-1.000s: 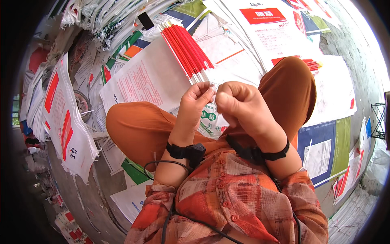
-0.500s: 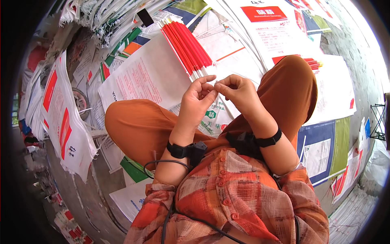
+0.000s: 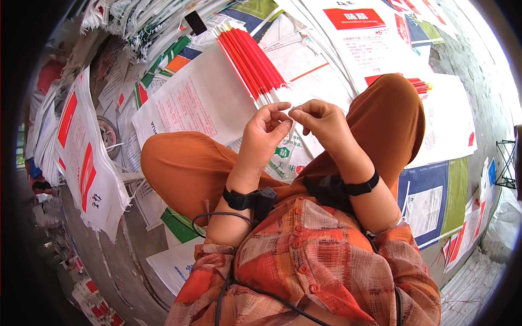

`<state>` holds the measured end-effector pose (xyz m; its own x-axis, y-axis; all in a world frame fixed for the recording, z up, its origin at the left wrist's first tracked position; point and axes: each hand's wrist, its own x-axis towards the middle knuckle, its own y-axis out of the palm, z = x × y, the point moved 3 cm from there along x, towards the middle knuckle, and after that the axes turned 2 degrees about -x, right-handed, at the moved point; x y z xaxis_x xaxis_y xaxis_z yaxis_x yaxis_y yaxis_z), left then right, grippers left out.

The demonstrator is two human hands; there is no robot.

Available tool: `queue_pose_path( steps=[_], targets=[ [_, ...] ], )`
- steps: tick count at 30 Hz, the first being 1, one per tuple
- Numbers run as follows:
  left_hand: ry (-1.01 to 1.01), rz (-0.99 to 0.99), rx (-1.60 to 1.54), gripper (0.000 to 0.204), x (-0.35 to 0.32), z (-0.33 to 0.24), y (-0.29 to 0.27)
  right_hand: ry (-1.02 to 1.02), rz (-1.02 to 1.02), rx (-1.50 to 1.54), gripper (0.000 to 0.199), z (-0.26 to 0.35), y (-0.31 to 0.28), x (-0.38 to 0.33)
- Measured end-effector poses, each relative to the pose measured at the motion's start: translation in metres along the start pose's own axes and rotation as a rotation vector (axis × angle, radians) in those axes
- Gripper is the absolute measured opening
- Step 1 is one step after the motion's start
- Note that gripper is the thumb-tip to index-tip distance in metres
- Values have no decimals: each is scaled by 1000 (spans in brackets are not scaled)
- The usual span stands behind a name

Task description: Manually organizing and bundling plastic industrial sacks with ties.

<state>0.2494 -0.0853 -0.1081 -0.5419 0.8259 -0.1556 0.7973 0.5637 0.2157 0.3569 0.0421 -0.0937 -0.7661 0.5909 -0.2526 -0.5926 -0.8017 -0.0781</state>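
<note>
Checked shirt (image 3: 304, 255) nearest; past it we note left hand (image 3: 261, 131) and right hand (image 3: 330, 126) nearly meeting, each grip narrow; whether anything is pinched, we cannot tell. Just beyond, red strips (image 3: 251, 64) lie fanned on a white sack (image 3: 187, 103), pale ends toward us. Farther, small black rectangle (image 3: 195, 23).

Around me spreads a grey floor (image 3: 472, 68), with strong light along its far right edge. I see a black lattice frame (image 3: 507, 162) by its right edge.

smooth strips (image 3: 250, 62), matt cloth trousers (image 3: 182, 171)
</note>
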Motion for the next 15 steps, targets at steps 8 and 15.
queue_pose_path(
  steps=[8, 15],
  targets=[
    [-13, 37, -28, 33, -1, -1, 5, -92, -64, -11, 24, -9, 1, 4],
    [1, 42, -41, 31, -1, -3, 7, -76, -89, -30, 30, -7, 2, 4]
  ],
)
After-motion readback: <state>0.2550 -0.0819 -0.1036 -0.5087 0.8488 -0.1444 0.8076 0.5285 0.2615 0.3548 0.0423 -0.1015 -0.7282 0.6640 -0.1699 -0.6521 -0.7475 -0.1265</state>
